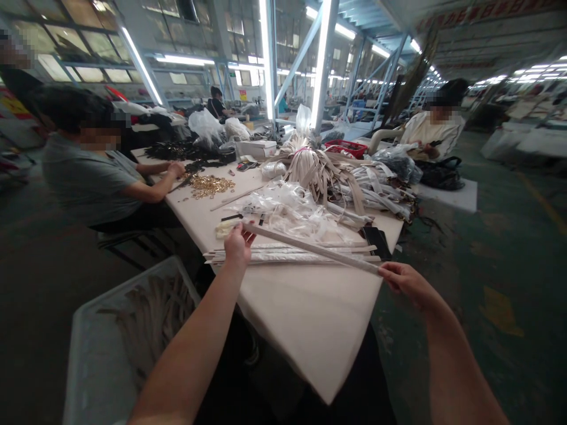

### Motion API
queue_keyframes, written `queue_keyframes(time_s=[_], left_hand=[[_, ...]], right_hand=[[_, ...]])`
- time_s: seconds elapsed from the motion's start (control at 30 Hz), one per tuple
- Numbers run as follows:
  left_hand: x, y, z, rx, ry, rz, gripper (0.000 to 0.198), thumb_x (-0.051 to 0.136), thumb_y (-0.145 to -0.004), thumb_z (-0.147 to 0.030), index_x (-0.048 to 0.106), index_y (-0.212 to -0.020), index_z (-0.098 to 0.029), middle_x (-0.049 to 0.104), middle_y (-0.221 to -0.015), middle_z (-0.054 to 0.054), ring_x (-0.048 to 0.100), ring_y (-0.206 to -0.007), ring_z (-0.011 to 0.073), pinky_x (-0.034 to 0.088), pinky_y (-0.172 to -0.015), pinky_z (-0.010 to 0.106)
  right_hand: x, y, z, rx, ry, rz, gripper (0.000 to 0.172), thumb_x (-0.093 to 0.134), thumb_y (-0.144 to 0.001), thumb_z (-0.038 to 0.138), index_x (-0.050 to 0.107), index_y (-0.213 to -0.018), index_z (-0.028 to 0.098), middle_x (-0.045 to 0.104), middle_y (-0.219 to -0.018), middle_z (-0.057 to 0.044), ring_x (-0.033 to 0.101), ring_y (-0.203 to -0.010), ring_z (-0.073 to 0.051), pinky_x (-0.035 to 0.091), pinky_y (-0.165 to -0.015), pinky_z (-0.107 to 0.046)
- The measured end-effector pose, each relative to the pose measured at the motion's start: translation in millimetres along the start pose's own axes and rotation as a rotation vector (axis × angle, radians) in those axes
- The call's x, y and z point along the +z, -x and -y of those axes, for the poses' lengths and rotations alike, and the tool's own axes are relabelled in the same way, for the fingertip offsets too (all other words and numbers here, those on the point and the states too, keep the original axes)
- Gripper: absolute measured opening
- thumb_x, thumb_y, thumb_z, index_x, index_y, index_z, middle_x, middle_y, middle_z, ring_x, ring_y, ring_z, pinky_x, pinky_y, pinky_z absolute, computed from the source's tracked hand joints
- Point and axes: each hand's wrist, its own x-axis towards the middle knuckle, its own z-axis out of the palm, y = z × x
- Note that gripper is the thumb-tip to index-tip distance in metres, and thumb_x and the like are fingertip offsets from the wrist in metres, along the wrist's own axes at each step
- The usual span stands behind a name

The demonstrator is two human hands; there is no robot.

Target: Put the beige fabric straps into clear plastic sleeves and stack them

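Note:
A long cream strap (310,247) is stretched between my two hands above the white table (310,319). My left hand (238,243) pinches its far-left end. At the near-right end my right hand (401,279) is closed on the strap. Just beneath it, a row of similar flat straps (283,256) lies across the table. Behind them sits a heap of clear plastic wrappers (287,212).
A bundle of cream straps (319,171) and wrapped white ones (381,189) fill the table's right. Gold buckles (210,185) lie before a seated person (88,171) at left. Another person (436,127) sits far right. A grey crate (124,342) holding straps stands at my lower left.

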Motion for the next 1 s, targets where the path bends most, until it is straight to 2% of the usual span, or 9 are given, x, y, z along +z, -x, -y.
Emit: queue_keyframes(time_s=[0.17, 0.37, 0.5, 0.6, 0.7, 0.77, 0.83, 0.93, 1.0], left_hand=[[-59.8, -4, -21, 0.125, -0.161, -0.216, 0.007, 0.056, -0.092, -0.022, 0.058, -0.097, -0.018, 0.072, -0.088, 0.005, 0.068, -0.074, 0.0153, 0.056, -0.075, 0.034], [-109.8, -5, -17, 0.241, -0.368, -0.375, 0.010, 0.057, -0.089, -0.021, 0.058, -0.095, -0.014, 0.068, -0.080, 0.005, 0.065, -0.064, 0.0161, 0.056, -0.063, 0.033], [-128.4, -4, -20, 0.267, -0.556, -0.379, 0.019, 0.057, -0.086, -0.021, 0.059, -0.103, -0.014, 0.069, -0.089, 0.009, 0.068, -0.080, 0.0221, 0.057, -0.079, 0.044], [-121.5, 12, -19, 0.495, -0.849, -0.306, 0.050, 0.071, -0.073, -0.018, 0.056, -0.121, -0.015, 0.063, -0.123, 0.016, 0.057, -0.121, 0.0316, 0.040, -0.108, 0.052], [-89.6, 47, 4, 0.720, -1.008, -0.028, 0.054, 0.072, -0.072, -0.016, 0.059, -0.124, -0.018, 0.052, -0.141, 0.017, 0.039, -0.139, 0.0362, 0.022, -0.119, 0.054], [-60.3, 75, 35, 0.700, -0.972, 0.252, 0.040, 0.068, -0.078, -0.018, 0.065, -0.118, -0.022, 0.063, -0.125, 0.014, 0.051, -0.127, 0.0359, 0.029, -0.116, 0.054], [-33.7, 102, 70, 0.652, -0.937, 0.484, 0.031, 0.063, -0.083, -0.019, 0.068, -0.113, -0.025, 0.068, -0.114, 0.012, 0.059, -0.115, 0.0343, 0.038, -0.109, 0.052], [-13.1, 127, 110, 0.568, -0.878, 0.640, 0.027, 0.058, -0.086, -0.018, 0.072, -0.107, -0.027, 0.070, -0.106, 0.011, 0.061, -0.106, 0.0322, 0.043, -0.103, 0.050], [-13.2, 132, 120, 0.510, -0.850, 0.677, 0.025, 0.059, -0.085, -0.018, 0.073, -0.103, -0.027, 0.071, -0.104, 0.011, 0.061, -0.105, 0.0319, 0.042, -0.102, 0.050]], right_hand=[[-11, -37, 1, 0.061, 0.068, 0.070, 0.041, 0.072, -0.072, 0.056, 0.063, -0.072, 0.016, 0.050, -0.051, 0.004, 0.039, -0.043, -0.009, 0.030, -0.043, -0.023], [-16, -84, -1, 0.091, 0.291, 0.104, 0.031, 0.071, -0.073, 0.046, 0.063, -0.066, 0.016, 0.056, -0.050, 0.001, 0.040, -0.039, -0.009, 0.030, -0.041, -0.021], [-20, -103, 5, 0.070, 0.602, -0.008, 0.019, 0.069, -0.074, 0.032, 0.067, -0.064, 0.016, 0.063, -0.054, -0.004, 0.051, -0.045, -0.013, 0.038, -0.048, -0.024], [-16, -111, 13, -0.047, 0.756, -0.175, 0.011, 0.070, -0.074, 0.025, 0.072, -0.078, 0.015, 0.072, -0.081, -0.014, 0.065, -0.077, -0.023, 0.048, -0.071, -0.030], [13, -126, 25, -0.287, 0.905, -0.358, 0.025, 0.063, -0.085, 0.024, 0.072, -0.105, 0.014, 0.071, -0.108, -0.017, 0.064, -0.100, -0.027, 0.045, -0.092, -0.036], [47, -141, 35, -0.388, 0.887, -0.266, 0.032, 0.057, -0.089, 0.021, 0.068, -0.118, 0.015, 0.071, -0.112, -0.014, 0.066, -0.098, -0.025, 0.046, -0.094, -0.035], [83, -159, 44, -0.512, 0.896, -0.168, 0.042, 0.058, -0.088, 0.017, 0.063, -0.129, 0.016, 0.063, -0.131, -0.014, 0.059, -0.115, -0.026, 0.042, -0.102, -0.037], [126, -180, 56, -0.601, 0.988, -0.202, 0.032, 0.064, -0.083, 0.014, 0.070, -0.114, 0.013, 0.048, -0.147, -0.018, 0.033, -0.141, -0.035, 0.021, -0.117, -0.051], [145, -182, 64, -0.653, 1.009, -0.217, 0.018, 0.061, -0.085, 0.013, 0.073, -0.099, 0.014, 0.054, -0.141, -0.018, 0.030, -0.142, -0.036, 0.012, -0.119, -0.055]])
